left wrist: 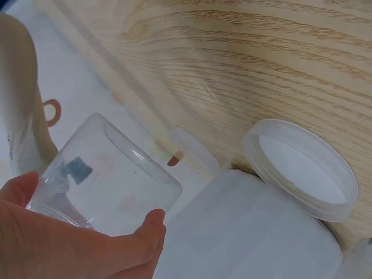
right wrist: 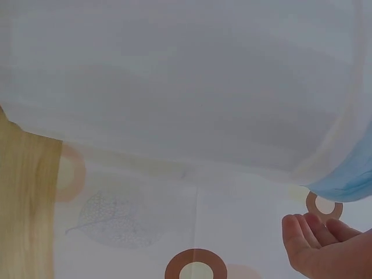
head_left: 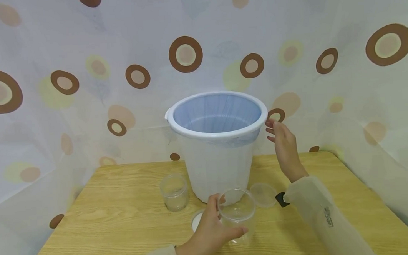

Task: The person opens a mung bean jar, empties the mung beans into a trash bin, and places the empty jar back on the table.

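Note:
My left hand (head_left: pixel 206 232) grips a clear plastic jar (head_left: pixel 239 218) by its side, low in front of the bin. In the left wrist view the jar (left wrist: pixel 125 174) looks see-through, with thumb and fingers around it. My right hand (head_left: pixel 286 149) is raised beside the right rim of a white trash bin (head_left: pixel 218 165) lined with a bluish bag (head_left: pixel 214 121). Its fingers (right wrist: pixel 308 232) are relaxed and slightly bent, holding nothing, close to the rim. A second clear jar (head_left: pixel 175 196) stands to the left of the bin.
A white-centred round lid (left wrist: pixel 302 171) lies on the wooden table (head_left: pixel 125 216) in front of the bin, partly hidden by my left hand. A translucent lid (head_left: pixel 264 195) lies at the bin's right. A patterned sheet (head_left: pixel 143 26) surrounds the table at the back and sides.

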Available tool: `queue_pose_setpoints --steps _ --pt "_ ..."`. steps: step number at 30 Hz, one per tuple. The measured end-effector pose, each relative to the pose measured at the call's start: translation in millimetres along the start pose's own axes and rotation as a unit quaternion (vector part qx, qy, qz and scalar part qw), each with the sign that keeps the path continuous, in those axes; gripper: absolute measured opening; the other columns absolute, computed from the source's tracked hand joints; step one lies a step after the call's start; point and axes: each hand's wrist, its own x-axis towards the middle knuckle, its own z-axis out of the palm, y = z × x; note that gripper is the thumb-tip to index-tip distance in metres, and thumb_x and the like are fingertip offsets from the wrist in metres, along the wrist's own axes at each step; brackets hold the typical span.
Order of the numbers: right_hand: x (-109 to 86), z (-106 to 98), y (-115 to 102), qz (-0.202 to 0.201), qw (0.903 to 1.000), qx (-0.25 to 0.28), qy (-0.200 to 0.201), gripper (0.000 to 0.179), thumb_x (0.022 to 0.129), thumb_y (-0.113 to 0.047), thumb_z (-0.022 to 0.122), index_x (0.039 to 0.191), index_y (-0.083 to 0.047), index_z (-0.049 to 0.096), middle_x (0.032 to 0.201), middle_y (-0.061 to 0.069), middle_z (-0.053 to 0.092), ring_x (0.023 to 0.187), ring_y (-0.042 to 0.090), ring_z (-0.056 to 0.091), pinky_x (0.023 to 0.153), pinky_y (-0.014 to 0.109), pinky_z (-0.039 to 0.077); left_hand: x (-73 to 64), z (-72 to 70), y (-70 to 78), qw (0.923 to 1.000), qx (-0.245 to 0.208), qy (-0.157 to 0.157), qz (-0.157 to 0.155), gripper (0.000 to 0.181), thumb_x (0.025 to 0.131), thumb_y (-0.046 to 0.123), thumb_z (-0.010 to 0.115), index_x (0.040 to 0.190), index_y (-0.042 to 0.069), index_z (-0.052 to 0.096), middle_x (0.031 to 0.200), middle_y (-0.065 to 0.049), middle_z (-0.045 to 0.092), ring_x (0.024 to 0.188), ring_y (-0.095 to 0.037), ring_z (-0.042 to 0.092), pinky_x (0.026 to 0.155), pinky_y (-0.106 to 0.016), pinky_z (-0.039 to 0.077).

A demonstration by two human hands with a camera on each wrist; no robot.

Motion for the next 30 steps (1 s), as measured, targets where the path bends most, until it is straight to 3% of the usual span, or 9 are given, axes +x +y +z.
queue_pose_setpoints --steps 8,14,22,30 --pt "-9.9 0.1 3.5 0.014 0.9999 -0.002 0.006 0.059 0.105 -0.041 0.026 0.141 0.003 0.040 0.139 0.020 0.048 0.128 0.034 0.046 0.104 0.042 0.040 8.4 8.6 -8.2 0.9998 -0.001 -0.016 0.012 0.080 0.072 0.012 0.083 0.134 0.003 0.033 0.133 -0.010 0.041 0.129 -0.037 0.038 0.105 -0.063 0.028" --pt "-14.7 -0.7 6.2 0.014 0.9998 -0.012 0.003 0.061 0.105 -0.042 0.026 0.142 0.004 0.038 0.139 0.019 0.048 0.127 0.033 0.047 0.103 0.043 0.040 16.1 15.7 -16.1 0.9994 0.024 -0.004 0.024 0.082 0.068 0.009 0.085 0.131 0.001 0.034 0.128 -0.011 0.043 0.119 -0.034 0.045 0.102 -0.053 0.037" --pt "-19.9 0.2 11.2 0.029 0.9995 -0.003 0.012 0.058 0.105 -0.039 0.027 0.142 0.004 0.039 0.139 0.020 0.048 0.127 0.032 0.047 0.104 0.044 0.039 21.8 23.2 -20.1 0.9989 0.047 0.002 -0.009 0.088 0.067 0.010 0.087 0.134 -0.005 0.031 0.130 -0.017 0.042 0.122 -0.039 0.044 0.102 -0.053 0.037" --pt "-23.1 -0.4 11.2 0.034 0.9993 0.001 0.014 0.057 0.105 -0.039 0.027 0.142 0.003 0.039 0.140 0.019 0.048 0.127 0.031 0.047 0.105 0.044 0.038 26.9 29.2 -23.5 0.9981 0.057 0.008 -0.020 0.090 0.066 0.009 0.087 0.134 -0.006 0.031 0.130 -0.020 0.043 0.120 -0.039 0.045 0.102 -0.053 0.038"
